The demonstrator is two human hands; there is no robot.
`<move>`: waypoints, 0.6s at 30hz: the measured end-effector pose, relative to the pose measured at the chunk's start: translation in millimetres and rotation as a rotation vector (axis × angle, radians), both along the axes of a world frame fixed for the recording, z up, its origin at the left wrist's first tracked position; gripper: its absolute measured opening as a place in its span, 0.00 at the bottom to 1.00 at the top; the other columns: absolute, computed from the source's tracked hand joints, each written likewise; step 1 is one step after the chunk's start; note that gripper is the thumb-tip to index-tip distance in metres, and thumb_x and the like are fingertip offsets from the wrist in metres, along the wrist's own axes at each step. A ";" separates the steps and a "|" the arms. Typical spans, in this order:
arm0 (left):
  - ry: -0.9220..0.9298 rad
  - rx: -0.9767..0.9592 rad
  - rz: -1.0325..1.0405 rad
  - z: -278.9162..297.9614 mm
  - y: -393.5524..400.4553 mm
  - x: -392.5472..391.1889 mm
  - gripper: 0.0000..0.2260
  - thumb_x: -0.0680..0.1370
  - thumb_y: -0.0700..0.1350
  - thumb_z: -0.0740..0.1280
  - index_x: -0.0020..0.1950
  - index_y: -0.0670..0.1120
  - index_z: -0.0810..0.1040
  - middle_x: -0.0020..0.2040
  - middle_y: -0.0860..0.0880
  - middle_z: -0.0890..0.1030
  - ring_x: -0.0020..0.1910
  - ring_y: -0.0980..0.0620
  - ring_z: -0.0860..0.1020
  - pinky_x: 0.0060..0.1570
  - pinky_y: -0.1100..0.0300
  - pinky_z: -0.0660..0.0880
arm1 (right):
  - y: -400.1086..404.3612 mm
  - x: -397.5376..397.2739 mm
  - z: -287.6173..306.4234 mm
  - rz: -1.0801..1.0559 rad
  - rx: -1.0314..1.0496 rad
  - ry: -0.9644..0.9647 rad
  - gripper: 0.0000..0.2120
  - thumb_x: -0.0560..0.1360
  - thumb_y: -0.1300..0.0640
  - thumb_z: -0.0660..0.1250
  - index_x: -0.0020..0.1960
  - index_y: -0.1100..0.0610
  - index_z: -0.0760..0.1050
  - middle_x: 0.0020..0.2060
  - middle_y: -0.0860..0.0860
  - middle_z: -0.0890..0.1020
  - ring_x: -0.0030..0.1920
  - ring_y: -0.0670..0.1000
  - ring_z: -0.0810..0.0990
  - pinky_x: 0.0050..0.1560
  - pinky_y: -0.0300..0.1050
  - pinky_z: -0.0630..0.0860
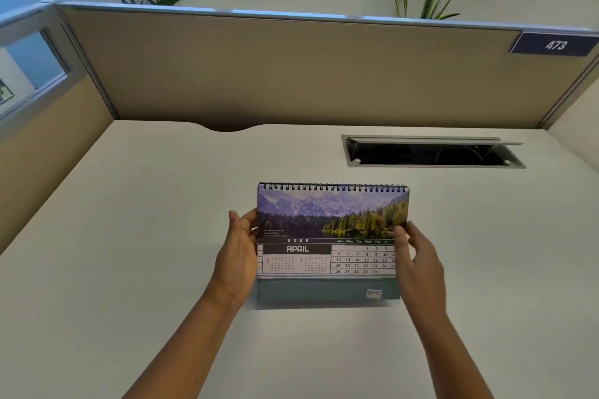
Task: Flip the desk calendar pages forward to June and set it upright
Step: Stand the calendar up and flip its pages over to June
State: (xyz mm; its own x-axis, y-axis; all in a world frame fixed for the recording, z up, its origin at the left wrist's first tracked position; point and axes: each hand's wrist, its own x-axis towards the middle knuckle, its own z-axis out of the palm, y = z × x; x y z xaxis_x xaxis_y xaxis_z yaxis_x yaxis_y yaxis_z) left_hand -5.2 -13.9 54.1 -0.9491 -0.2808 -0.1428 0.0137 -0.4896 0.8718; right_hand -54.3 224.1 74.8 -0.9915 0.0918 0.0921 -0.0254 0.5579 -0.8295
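A spiral-bound desk calendar (330, 230) stands in the middle of the white desk (129, 236), its black coil at the top. The front page shows a mountain lake photo above the word APRIL and a 2026 date grid. Its teal base shows below the page, with a small white sticker at the right. My left hand (238, 256) grips the calendar's left edge, fingers wrapped behind it. On the right edge, my right hand (418, 261) holds the page with the thumb on the front, covering the last date column.
A beige cubicle partition (291, 68) closes the desk at the back and both sides. An open cable hatch (431, 152) is sunk in the desk at the back right. A dark plate reading 473 (556, 45) hangs on the partition. Plants stand behind it.
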 end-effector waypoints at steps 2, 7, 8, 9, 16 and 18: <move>0.008 0.013 -0.005 0.8 1.6 -0.9 0.28 0.71 0.65 0.51 0.61 0.51 0.72 0.57 0.45 0.79 0.52 0.51 0.81 0.43 0.59 0.80 | -4.3 5.9 -0.4 0.040 0.004 -0.033 0.30 0.73 0.37 0.49 0.69 0.52 0.66 0.64 0.55 0.76 0.62 0.56 0.74 0.59 0.54 0.74; 0.014 0.027 -0.014 1.8 3.6 -1.8 0.28 0.70 0.65 0.50 0.62 0.51 0.72 0.58 0.44 0.79 0.51 0.50 0.82 0.43 0.58 0.80 | -5.5 10.4 6.6 0.048 0.003 -0.058 0.34 0.69 0.33 0.48 0.68 0.51 0.66 0.60 0.53 0.79 0.58 0.55 0.78 0.53 0.54 0.77; 0.014 0.030 -0.014 1.7 3.7 -1.9 0.28 0.70 0.65 0.50 0.61 0.51 0.72 0.58 0.44 0.79 0.51 0.50 0.82 0.42 0.58 0.80 | -5.3 10.9 8.0 0.039 0.017 -0.053 0.35 0.69 0.33 0.48 0.69 0.51 0.65 0.60 0.53 0.79 0.58 0.55 0.77 0.54 0.53 0.77; 0.014 0.032 -0.014 1.7 3.7 -2.0 0.27 0.70 0.65 0.50 0.61 0.51 0.72 0.58 0.45 0.79 0.51 0.50 0.82 0.42 0.58 0.80 | -5.3 11.5 8.9 0.029 0.032 -0.056 0.36 0.68 0.33 0.48 0.70 0.51 0.64 0.61 0.54 0.79 0.59 0.56 0.77 0.54 0.53 0.76; 0.011 0.016 -0.010 1.4 4.1 -1.3 0.26 0.71 0.65 0.50 0.59 0.53 0.73 0.55 0.46 0.80 0.50 0.50 0.82 0.41 0.58 0.80 | -7.9 14.3 7.8 -0.014 0.138 -0.089 0.32 0.74 0.37 0.51 0.74 0.50 0.58 0.65 0.56 0.76 0.61 0.59 0.76 0.55 0.56 0.77; 0.015 0.015 -0.006 1.5 4.2 -1.6 0.25 0.71 0.65 0.50 0.58 0.53 0.74 0.54 0.47 0.81 0.50 0.51 0.82 0.41 0.59 0.80 | -7.5 15.5 6.6 -0.038 0.181 -0.057 0.28 0.76 0.41 0.54 0.73 0.50 0.60 0.65 0.56 0.76 0.61 0.59 0.77 0.54 0.57 0.79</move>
